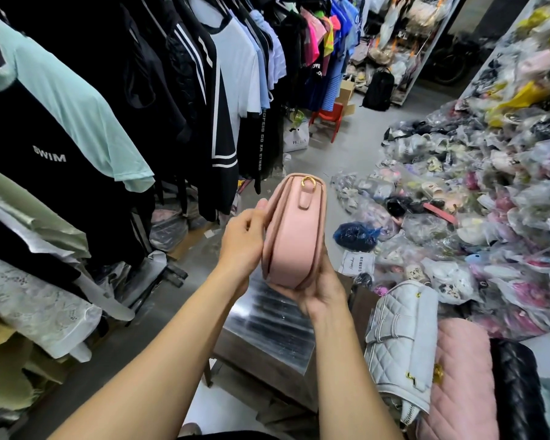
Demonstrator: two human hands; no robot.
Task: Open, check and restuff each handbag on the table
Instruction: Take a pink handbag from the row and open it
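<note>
I hold a small pink handbag up in front of me, turned side-on so its gold ring and strap tab face the camera. My right hand cups the bag from below, fingers curled round its bottom edge. My left hand grips the bag's left side, thumb up near the flap edge. The bag looks closed. Lower right lie a white quilted handbag, a fluffy pink handbag with a gold clasp, and a black quilted handbag.
A rack of hanging clothes fills the left. A shiny metal table stands under my hands. A big heap of plastic-wrapped goods covers the right. A red chair and a black backpack stand down the aisle.
</note>
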